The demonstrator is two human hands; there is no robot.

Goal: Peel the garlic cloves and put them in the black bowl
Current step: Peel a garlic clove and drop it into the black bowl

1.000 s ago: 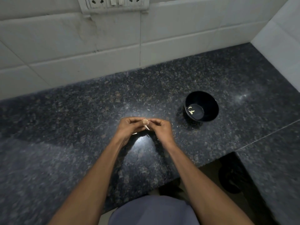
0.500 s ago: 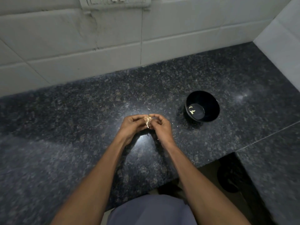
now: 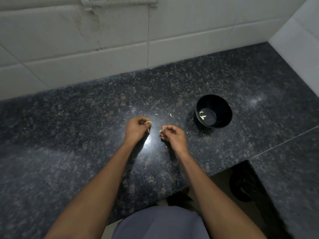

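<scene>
Above the counter (image 3: 86, 135), hands now apart: left hand (image 3: 136, 129), right hand (image 3: 172, 135).

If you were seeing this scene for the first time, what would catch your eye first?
Two bare hands over the speckled dark granite counter, left hand and right hand apart, each pinching a pale scrap of garlic. To their right stands the round black bowl with a few pale garlic pieces inside.

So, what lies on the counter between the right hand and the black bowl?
In the head view, one pale garlic scrap lies between the right hand and black bowl.
</scene>
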